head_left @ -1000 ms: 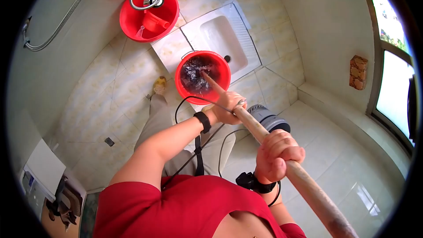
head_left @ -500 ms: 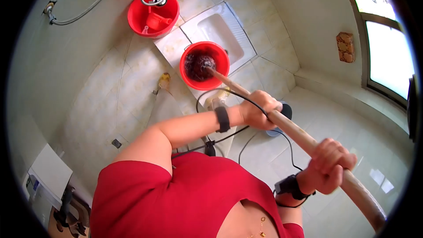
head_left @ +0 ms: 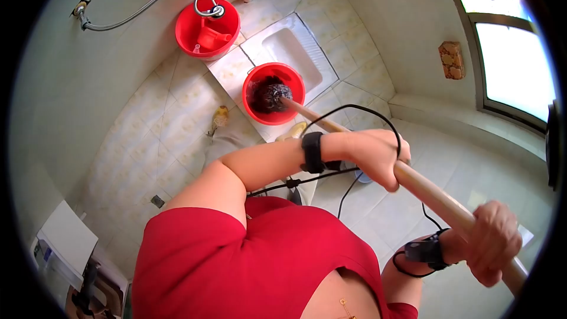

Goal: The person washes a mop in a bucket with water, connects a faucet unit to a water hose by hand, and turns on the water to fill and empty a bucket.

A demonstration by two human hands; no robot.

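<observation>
A long wooden pole (head_left: 434,194) runs from the lower right up to a red bucket (head_left: 299,97). At its far end a dark, wet mop head (head_left: 271,94) sits inside the bucket. My left hand (head_left: 381,156), on the arm that reaches across from the left of the view, is wrapped round the middle of the pole. Farther down, near its lower right end, my right hand (head_left: 495,242) grips the same pole. Both wrists wear black bands, and a thin black cable loops around the arms.
Beyond the bucket is a white squat toilet (head_left: 297,53). A second red bucket (head_left: 185,28) with a red scoop and shower head stands upper left. My feet are on the tiles near the bucket. A window (head_left: 514,62) is at the right.
Both hands have moved right and away from the bucket with the pole. The mop head shows as a dark clump in the bucket, where dark water was churning before.
</observation>
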